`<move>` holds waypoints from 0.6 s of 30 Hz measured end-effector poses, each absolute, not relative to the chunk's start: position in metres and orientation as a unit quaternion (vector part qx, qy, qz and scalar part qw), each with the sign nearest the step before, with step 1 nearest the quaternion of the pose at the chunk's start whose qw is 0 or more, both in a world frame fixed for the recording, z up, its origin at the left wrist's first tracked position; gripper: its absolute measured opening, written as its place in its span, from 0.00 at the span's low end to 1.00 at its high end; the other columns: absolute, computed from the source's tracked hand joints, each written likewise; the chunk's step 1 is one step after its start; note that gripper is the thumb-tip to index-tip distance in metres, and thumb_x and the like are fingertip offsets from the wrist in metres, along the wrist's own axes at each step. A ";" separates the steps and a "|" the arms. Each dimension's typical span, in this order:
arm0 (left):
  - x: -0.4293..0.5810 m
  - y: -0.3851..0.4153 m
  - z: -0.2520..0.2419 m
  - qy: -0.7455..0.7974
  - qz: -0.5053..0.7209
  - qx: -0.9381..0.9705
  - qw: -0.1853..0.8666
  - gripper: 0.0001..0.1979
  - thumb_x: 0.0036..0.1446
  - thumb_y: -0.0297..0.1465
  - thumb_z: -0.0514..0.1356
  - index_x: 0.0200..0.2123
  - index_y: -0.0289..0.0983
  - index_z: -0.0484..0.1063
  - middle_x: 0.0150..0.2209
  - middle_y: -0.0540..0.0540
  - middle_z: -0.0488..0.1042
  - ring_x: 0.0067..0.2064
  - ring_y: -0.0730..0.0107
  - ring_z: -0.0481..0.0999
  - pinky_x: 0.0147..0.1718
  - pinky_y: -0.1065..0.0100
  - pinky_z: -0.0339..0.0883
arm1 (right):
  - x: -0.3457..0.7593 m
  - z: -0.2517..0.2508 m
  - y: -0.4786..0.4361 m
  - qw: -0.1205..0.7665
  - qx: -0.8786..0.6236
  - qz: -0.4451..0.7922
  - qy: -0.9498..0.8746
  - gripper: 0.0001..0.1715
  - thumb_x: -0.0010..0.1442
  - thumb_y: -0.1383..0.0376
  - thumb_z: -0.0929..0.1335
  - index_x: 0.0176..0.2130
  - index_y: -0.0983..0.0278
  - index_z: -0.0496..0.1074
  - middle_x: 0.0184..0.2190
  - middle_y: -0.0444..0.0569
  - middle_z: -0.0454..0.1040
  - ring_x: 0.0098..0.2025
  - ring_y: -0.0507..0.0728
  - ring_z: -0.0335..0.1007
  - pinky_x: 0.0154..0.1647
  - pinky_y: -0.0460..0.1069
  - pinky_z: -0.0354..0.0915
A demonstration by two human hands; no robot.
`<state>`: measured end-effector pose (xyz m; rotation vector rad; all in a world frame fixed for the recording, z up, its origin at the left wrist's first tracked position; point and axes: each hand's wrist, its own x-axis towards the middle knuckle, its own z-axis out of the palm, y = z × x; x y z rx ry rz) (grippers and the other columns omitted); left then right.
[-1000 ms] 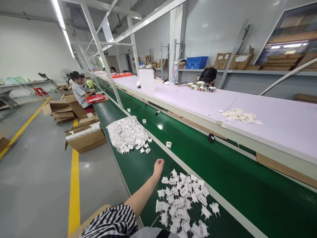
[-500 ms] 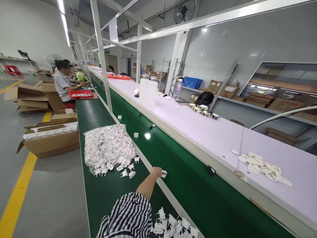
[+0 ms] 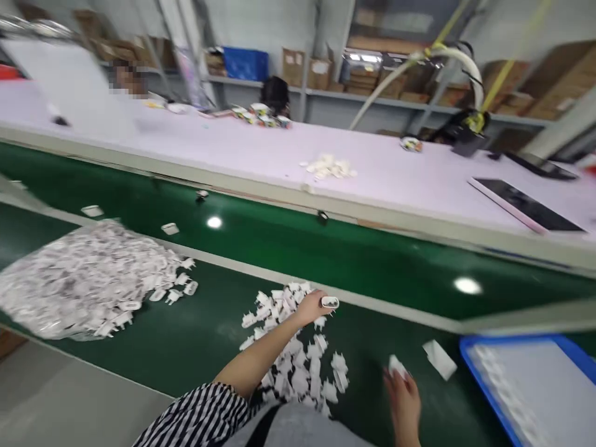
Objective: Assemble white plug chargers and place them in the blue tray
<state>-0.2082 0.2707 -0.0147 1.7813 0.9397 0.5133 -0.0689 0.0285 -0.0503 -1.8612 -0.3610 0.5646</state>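
My left hand [image 3: 311, 308] is closed on a white oval plug housing [image 3: 330, 302], its open side facing me and dark parts showing inside. Beneath that arm spreads a heap of white two-pin plug pieces [image 3: 298, 379] on the green bench. Lower and to the right, my right hand [image 3: 404, 397] pinches a small white plastic piece [image 3: 397, 366], blurred by motion. A loose white block-like piece [image 3: 439, 360] lies on the bench between my right hand and a blue-rimmed tray [image 3: 484, 385], which has a row of white pieces along its left side.
A clear bag [image 3: 84, 279] full of white plug pieces lies at left. Behind the bench runs a green conveyor belt [image 3: 261, 239] carrying a few white housings [image 3: 170, 229]. The raised shelf beyond holds white discs [image 3: 329, 166] and a tablet-like device [image 3: 528, 202]. Part of a person shows far left.
The view has swung right and down. My left hand has moved from the belt's edge to above the plug heap, with the housing in it. My right hand and the tray have come into view.
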 end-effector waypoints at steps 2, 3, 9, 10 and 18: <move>-0.184 0.210 -0.020 0.324 0.147 0.773 0.524 0.11 0.31 0.28 0.61 0.25 0.38 0.67 0.27 0.51 0.65 0.27 0.72 0.65 0.29 0.73 0.58 | -0.073 -0.047 0.029 0.589 -0.765 0.253 -0.061 0.24 0.44 0.56 0.63 0.41 0.63 0.57 0.33 0.47 0.67 0.34 0.54 0.66 0.32 0.49 0.64; -0.176 0.182 -0.024 0.307 0.117 0.784 0.527 0.11 0.31 0.27 0.61 0.25 0.38 0.67 0.27 0.51 0.65 0.28 0.72 0.65 0.29 0.73 0.58 | -0.072 -0.046 0.031 0.594 -0.759 0.259 -0.059 0.24 0.42 0.56 0.64 0.39 0.64 0.59 0.33 0.48 0.68 0.33 0.55 0.66 0.31 0.49 0.64; -0.155 0.091 -0.050 0.323 0.048 0.793 0.515 0.09 0.35 0.25 0.58 0.27 0.36 0.67 0.28 0.49 0.65 0.33 0.69 0.65 0.34 0.70 0.58 | -0.053 -0.043 0.013 0.489 -0.792 0.284 -0.231 0.20 0.42 0.57 0.62 0.34 0.66 0.66 0.36 0.51 0.69 0.37 0.56 0.65 0.37 0.51 0.61; -0.154 0.086 -0.052 0.326 0.056 0.790 0.516 0.11 0.36 0.25 0.58 0.29 0.36 0.67 0.29 0.48 0.66 0.34 0.68 0.65 0.35 0.70 0.58 | -0.051 -0.042 0.008 0.465 -0.791 0.294 -0.269 0.18 0.43 0.58 0.62 0.33 0.65 0.67 0.37 0.51 0.69 0.38 0.56 0.64 0.39 0.51 0.60; -0.148 0.062 -0.051 0.376 0.090 0.747 0.541 0.15 0.41 0.26 0.55 0.37 0.39 0.64 0.35 0.48 0.67 0.34 0.70 0.66 0.37 0.69 0.58 | -0.049 -0.036 -0.016 0.339 -0.770 0.311 -0.441 0.15 0.47 0.67 0.58 0.35 0.59 0.67 0.44 0.46 0.65 0.45 0.53 0.59 0.45 0.51 0.56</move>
